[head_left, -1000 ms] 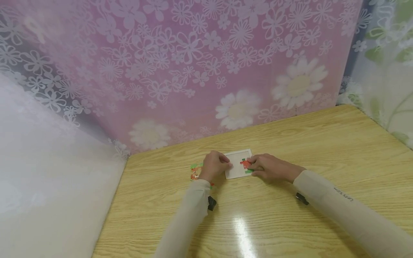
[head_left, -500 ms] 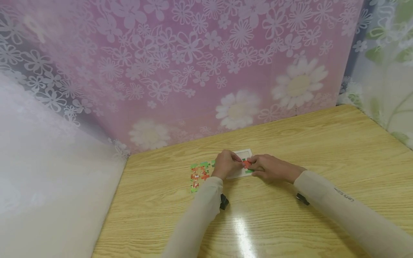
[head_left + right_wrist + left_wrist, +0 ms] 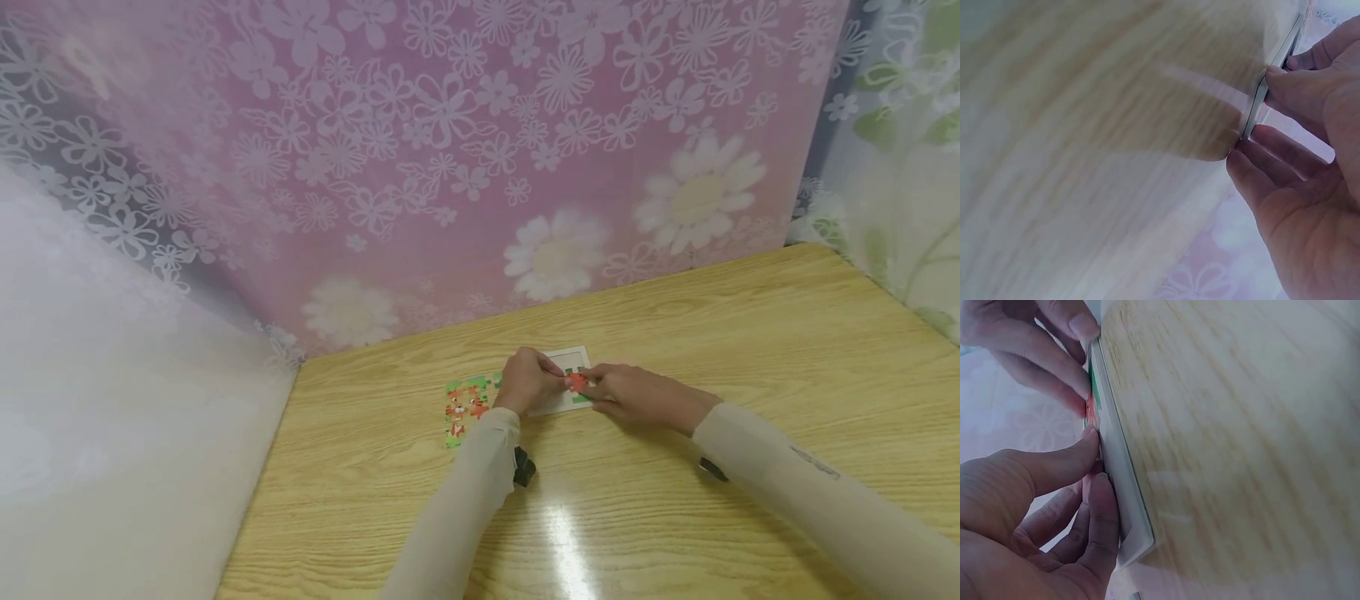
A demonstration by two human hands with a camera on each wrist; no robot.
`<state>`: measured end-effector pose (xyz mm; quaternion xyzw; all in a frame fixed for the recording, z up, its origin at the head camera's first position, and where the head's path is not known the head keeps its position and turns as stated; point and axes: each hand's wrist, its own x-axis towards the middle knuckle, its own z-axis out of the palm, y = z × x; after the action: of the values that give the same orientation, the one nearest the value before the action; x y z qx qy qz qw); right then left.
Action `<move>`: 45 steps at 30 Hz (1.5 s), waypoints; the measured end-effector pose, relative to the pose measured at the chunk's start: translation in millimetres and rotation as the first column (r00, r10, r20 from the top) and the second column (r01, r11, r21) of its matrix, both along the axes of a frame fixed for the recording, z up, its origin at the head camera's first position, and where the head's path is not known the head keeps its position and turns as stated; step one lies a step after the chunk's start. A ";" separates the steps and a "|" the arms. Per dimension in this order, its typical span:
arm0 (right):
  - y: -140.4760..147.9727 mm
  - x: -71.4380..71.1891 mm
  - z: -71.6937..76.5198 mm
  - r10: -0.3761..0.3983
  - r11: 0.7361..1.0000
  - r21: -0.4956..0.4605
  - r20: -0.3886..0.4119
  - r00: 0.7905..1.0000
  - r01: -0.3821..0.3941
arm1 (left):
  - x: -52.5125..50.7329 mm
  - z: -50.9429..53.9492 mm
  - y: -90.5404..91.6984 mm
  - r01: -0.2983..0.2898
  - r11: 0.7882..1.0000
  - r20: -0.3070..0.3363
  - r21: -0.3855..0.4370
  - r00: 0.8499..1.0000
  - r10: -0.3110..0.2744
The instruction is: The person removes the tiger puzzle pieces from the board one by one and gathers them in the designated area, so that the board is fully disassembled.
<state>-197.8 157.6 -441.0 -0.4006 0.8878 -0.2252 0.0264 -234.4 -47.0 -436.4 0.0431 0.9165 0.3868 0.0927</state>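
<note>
A white puzzle tray (image 3: 553,406) lies on the table, with red and green puzzle pieces (image 3: 578,382) at its right end. My left hand (image 3: 525,379) is over the tray's left part, thumb and forefinger pinching a puzzle piece, mostly hidden, beside the red ones. In the left wrist view the left thumb (image 3: 1063,467) meets the red pieces. My right hand (image 3: 637,396) holds the tray's right edge; the right wrist view has its thumb and fingers (image 3: 1250,175) around the tray corner (image 3: 1257,106). Left of the tray lie joined puzzle pieces (image 3: 456,410) with an orange animal picture.
The wood-grain table (image 3: 645,517) extends around the tray. A pink flowered curtain (image 3: 450,208) hangs along its back edge, and a white surface (image 3: 135,400) borders it on the left. Both wrists carry a small black device (image 3: 524,467).
My left hand has moved right across the tray to the red pieces, uncovering more of the joined pieces at left. My right hand stays at the tray's right edge, shifting slightly.
</note>
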 end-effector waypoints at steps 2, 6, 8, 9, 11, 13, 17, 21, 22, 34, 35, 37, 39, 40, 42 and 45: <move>1.6 2.1 0.4 -0.004 1.000 0.000 -0.006 1.000 0.004 | 0.0 -0.1 -0.4 0.007 1.000 -0.004 0.006 1.000 -0.007; 4.2 5.6 0.5 0.002 1.000 0.011 -0.036 0.999 -0.002 | -0.3 -0.9 -0.9 0.013 1.000 -0.018 0.006 1.000 -0.013; 4.7 6.9 0.2 0.008 1.000 0.015 -0.056 0.998 -0.007 | -0.5 -1.3 -0.9 0.014 1.000 -0.024 0.001 1.000 -0.014; 4.8 7.3 -0.4 0.006 1.000 0.010 -0.053 0.999 -0.006 | -0.3 -0.8 -0.8 0.013 1.000 -0.022 0.000 1.000 -0.013; 4.6 8.3 -1.5 0.004 1.000 -0.007 -0.049 0.999 -0.004 | 0.3 0.1 -0.6 0.010 1.000 -0.016 -0.007 1.000 -0.010; 4.1 9.2 -2.4 0.005 1.000 -0.024 -0.052 0.999 -0.007 | 0.8 0.7 -0.5 0.005 1.000 -0.008 -0.009 1.000 -0.005; 4.1 10.2 -4.3 0.015 0.998 -0.056 -0.058 0.998 -0.018 | 2.0 1.7 -1.1 0.006 1.000 -0.011 -0.007 1.000 -0.006; 4.5 11.1 -4.5 0.018 0.997 -0.069 -0.058 0.998 -0.022 | 2.5 3.2 -2.9 0.015 1.000 -0.028 0.001 0.999 -0.015; 4.5 11.3 -4.3 0.017 0.998 -0.066 -0.058 0.998 -0.021 | 2.7 3.9 -3.3 0.016 1.000 -0.029 0.003 0.999 -0.016; 3.9 11.6 -6.2 0.005 0.998 -0.055 -0.059 0.998 -0.008 | 2.8 1.4 -6.7 0.015 0.998 -0.012 0.064 1.000 -0.014; 3.9 11.6 -6.2 0.009 0.998 -0.057 -0.061 0.998 -0.012 | 3.3 2.1 -7.9 0.018 0.998 -0.018 0.064 1.000 -0.017; 3.9 11.4 -6.4 0.014 0.998 -0.061 -0.064 0.998 -0.018 | 4.9 4.3 -11.3 0.026 0.998 -0.030 0.065 0.999 -0.024; 3.8 11.2 -7.1 0.013 0.998 -0.061 -0.064 0.998 -0.016 | 6.8 6.7 -16.2 0.041 0.997 -0.048 0.061 0.998 -0.038; 3.7 11.3 -7.3 0.010 0.998 -0.059 -0.067 0.998 -0.014 | 8.1 8.2 -19.2 0.047 0.997 -0.050 0.065 0.998 -0.044; 3.4 11.4 -7.4 -0.006 0.999 -0.052 -0.054 0.999 0.003 | 10.3 10.8 -25.7 0.059 0.996 -0.055 0.061 0.997 -0.056; 3.3 11.8 -7.3 -0.019 0.999 -0.047 -0.042 0.999 0.017 | 12.9 12.5 -37.1 0.062 0.997 -0.058 0.042 0.997 -0.059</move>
<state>-186.0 160.9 -448.4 -0.3979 0.8861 -0.2376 -0.0039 -221.5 -84.1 -423.9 0.0837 0.9083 0.4024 0.0775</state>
